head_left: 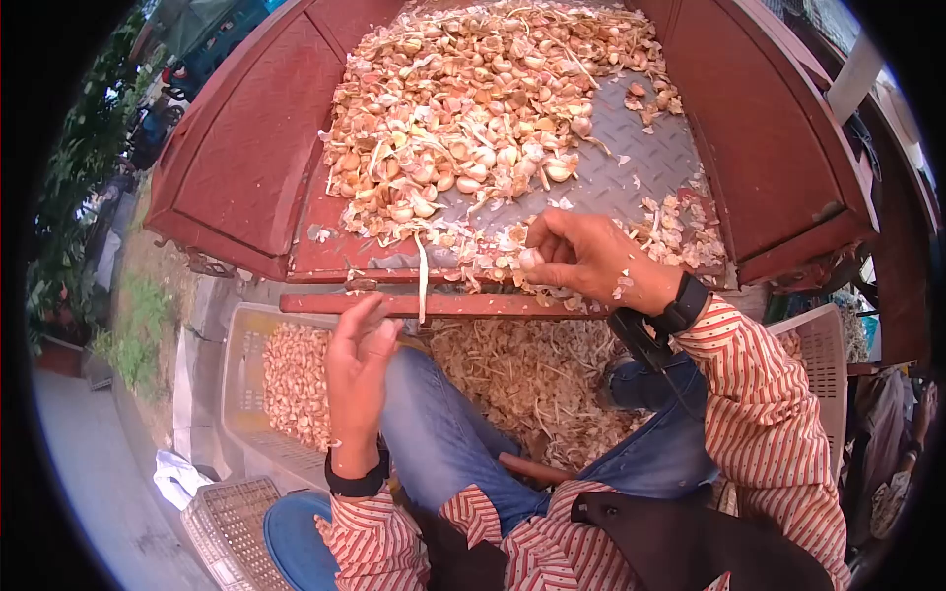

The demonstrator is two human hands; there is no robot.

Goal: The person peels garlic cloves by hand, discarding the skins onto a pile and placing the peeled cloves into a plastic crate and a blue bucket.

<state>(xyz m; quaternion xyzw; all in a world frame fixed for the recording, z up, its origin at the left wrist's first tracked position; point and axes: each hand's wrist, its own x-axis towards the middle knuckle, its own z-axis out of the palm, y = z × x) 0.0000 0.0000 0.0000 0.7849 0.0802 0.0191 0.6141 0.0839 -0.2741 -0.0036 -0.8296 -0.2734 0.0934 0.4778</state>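
Note:
A large heap of garlic cloves (pixel 473 108) with papery skins and dry stalks covers the red metal truck bed (pixel 641 197) in front of me. My right hand (pixel 591 261) is over the bed's near edge, its fingers curled and the thumb pressed to them; whatever they may pinch is hidden. Bits of skin stick to this hand. Lower and to the left, my left hand (pixel 360 360) is raised beside a pale crate (pixel 241 364) of loose cloves (pixel 296 379). Its fingers point up, slightly apart, with nothing visible in them. A dry garlic stalk (pixel 423 281) hangs over the edge nearby.
Red side panels (pixel 236 148) flank the bed. Skins and stalks (pixel 532 384) lie piled beneath it, between my legs. Another crate (pixel 823 364) stands at right. A woven basket (pixel 232 532) and a blue round object (pixel 301 542) are at lower left.

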